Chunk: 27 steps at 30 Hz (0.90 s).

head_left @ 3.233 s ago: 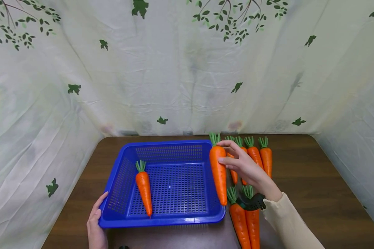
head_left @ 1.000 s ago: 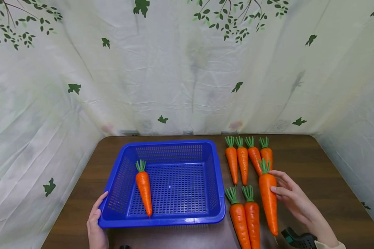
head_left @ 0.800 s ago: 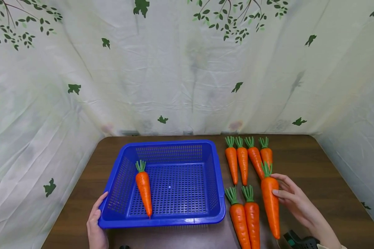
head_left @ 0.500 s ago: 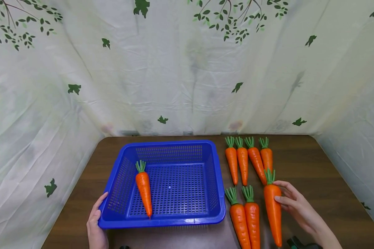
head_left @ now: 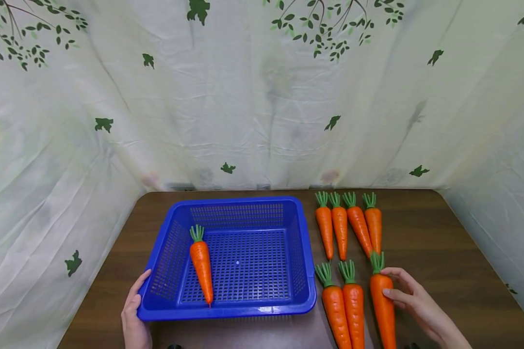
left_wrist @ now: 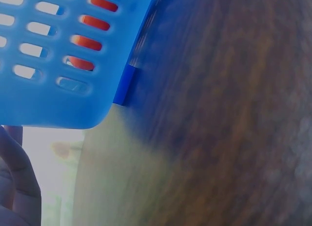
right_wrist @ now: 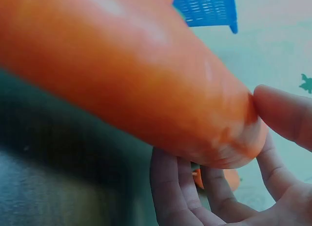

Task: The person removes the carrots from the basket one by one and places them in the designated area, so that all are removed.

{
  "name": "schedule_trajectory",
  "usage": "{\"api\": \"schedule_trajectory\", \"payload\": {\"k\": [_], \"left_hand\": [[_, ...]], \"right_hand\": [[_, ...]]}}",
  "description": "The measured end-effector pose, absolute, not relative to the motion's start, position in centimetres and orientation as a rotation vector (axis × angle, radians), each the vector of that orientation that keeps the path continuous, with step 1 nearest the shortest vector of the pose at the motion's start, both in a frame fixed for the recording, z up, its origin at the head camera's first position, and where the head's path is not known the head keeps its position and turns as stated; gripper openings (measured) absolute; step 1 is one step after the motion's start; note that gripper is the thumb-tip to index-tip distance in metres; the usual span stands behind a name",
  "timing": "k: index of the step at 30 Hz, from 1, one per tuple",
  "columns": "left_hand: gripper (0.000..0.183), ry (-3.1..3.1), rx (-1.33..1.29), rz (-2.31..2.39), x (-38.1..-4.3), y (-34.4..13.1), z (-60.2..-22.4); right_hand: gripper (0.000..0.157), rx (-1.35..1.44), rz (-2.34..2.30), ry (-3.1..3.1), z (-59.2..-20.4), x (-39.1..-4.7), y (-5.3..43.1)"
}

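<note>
My right hand [head_left: 419, 300] pinches an orange carrot [head_left: 382, 308] with a green top near its thick end, thumb on one side and fingers on the other. In the right wrist view the carrot [right_wrist: 131, 75] fills the upper left, its blunt end between thumb and fingers. The carrot lies right of two front carrots, tops away from me. My left hand [head_left: 135, 312] holds the left side of a blue perforated plastic basket [head_left: 227, 313], at its front corner. Inside the basket one carrot [head_left: 202, 269] lies left of the middle. In the left wrist view curled fingers [left_wrist: 22, 182] show below the basket edge.
Several carrots lie right of the basket on the brown wooden table [head_left: 445, 252]: a back row [head_left: 339, 230] and two in front, including a carrot [head_left: 353, 310]. A pale curtain [head_left: 262, 106] with leaf prints hangs behind the table.
My right hand has carried the carrot from over the basket's right rim to the right, then lowered it toward me beside the two front carrots. The left hand and basket have stayed put.
</note>
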State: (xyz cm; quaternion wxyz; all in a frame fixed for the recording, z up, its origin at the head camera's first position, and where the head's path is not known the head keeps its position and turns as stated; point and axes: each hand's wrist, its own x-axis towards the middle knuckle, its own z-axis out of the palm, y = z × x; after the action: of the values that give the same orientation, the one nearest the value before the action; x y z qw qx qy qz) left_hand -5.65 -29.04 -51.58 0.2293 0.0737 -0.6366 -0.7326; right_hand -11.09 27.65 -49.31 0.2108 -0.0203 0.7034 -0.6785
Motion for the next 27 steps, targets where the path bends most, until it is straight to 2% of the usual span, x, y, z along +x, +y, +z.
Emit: {"api": "schedule_trajectory", "payload": {"k": [6, 13, 27], "left_hand": [[0.05, -1.776, 0.265, -2.001, -5.6, -28.9, -51.5], [0.05, -1.754, 0.241, -2.01, -5.7, -29.0, -51.7], [0.05, -1.742, 0.224, -2.026, -5.8, -29.1, -51.7]], "right_hand": [[0.031, 0.064, -1.781, 2.036, -49.4, -10.9, 27.1], [0.04, 0.064, -1.75, 2.094, -49.4, -10.5, 26.8], [0.047, 0.047, -1.642, 2.213, -49.5, -10.3, 26.1]]}}
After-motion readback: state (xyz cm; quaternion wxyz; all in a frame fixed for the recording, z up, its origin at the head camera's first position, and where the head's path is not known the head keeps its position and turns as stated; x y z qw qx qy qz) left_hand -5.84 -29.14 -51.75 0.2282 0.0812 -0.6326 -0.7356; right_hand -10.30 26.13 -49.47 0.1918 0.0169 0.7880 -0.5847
